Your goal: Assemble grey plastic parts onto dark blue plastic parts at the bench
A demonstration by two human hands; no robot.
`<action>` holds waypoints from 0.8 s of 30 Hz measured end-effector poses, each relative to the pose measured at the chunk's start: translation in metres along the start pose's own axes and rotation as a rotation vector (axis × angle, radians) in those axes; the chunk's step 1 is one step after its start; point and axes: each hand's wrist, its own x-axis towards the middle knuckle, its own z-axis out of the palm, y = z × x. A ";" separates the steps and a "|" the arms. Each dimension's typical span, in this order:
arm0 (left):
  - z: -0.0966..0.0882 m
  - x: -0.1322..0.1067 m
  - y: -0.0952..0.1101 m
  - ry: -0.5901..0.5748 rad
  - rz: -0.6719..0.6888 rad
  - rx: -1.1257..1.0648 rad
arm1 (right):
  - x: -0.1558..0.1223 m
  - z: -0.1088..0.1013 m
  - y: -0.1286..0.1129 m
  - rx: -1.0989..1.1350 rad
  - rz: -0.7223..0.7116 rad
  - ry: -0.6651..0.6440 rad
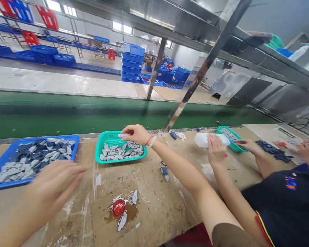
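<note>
My right hand is closed in a pinch on a small light grey plastic piece, above the back of a green basket. Inside that basket lie many similar grey pieces. Smeared by motion, my left hand is in front of a blue tray heaped with dark and light grey plastic parts; its grip does not show. Between my arms, a red round cap sits in a wet patch on the cardboard, with a few grey pieces around it.
To my right, a co-worker's hand grips a white bottle beside another green basket. Dark parts are piled farther right. A slanted metal post rises behind the table, along a green belt.
</note>
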 end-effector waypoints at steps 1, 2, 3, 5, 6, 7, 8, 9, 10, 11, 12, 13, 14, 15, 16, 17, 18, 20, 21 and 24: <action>0.015 0.020 0.000 -0.107 0.119 0.094 | -0.013 -0.016 0.000 0.011 0.000 0.012; 0.030 0.041 0.001 -0.211 0.230 0.186 | -0.031 -0.028 0.000 0.024 -0.003 0.029; 0.044 0.062 0.002 -0.295 0.316 0.260 | -0.054 -0.037 -0.001 0.035 -0.011 0.081; 0.069 0.098 0.008 -0.370 0.390 0.303 | -0.110 -0.036 0.001 0.024 -0.017 0.117; 0.082 0.111 0.013 -0.391 0.410 0.297 | -0.140 -0.028 0.003 -0.005 -0.025 0.097; 0.094 0.121 0.019 -0.427 0.446 0.293 | -0.167 -0.014 0.006 -0.060 -0.049 0.046; 0.108 0.128 0.026 -0.474 0.494 0.283 | -0.192 0.002 0.009 -0.095 -0.055 0.038; 0.123 0.130 0.035 -0.532 0.551 0.267 | -0.212 0.019 0.012 -0.105 -0.060 0.055; 0.139 0.131 0.045 -0.597 0.616 0.246 | -0.228 0.035 0.015 -0.127 -0.070 0.084; 0.156 0.129 0.055 -0.662 0.681 0.225 | -0.238 0.049 0.017 -0.163 -0.085 0.100; 0.172 0.126 0.064 -0.718 0.739 0.207 | -0.245 0.058 0.018 -0.196 -0.093 0.113; 0.188 0.123 0.072 -0.761 0.782 0.196 | -0.249 0.064 0.017 -0.234 -0.096 0.117; 0.202 0.120 0.078 -0.789 0.804 0.195 | -0.251 0.066 0.015 -0.268 -0.093 0.107; 0.213 0.118 0.083 -0.802 0.805 0.206 | -0.251 0.065 0.012 -0.294 -0.083 0.090; 0.222 0.117 0.087 -0.799 0.784 0.227 | -0.252 0.063 0.009 -0.310 -0.071 0.073; 0.229 0.115 0.090 -0.779 0.738 0.257 | -0.252 0.060 0.006 -0.319 -0.057 0.062; 0.234 0.113 0.092 -0.746 0.672 0.293 | -0.252 0.058 0.003 -0.322 -0.047 0.057; 0.239 0.106 0.097 -0.652 0.502 0.372 | -0.253 0.058 0.002 -0.318 -0.034 0.063; 0.240 0.101 0.101 -0.606 0.413 0.408 | -0.254 0.059 0.003 -0.318 -0.036 0.081; 0.246 0.084 0.113 -0.531 0.219 0.458 | -0.256 0.069 0.011 -0.322 -0.071 0.128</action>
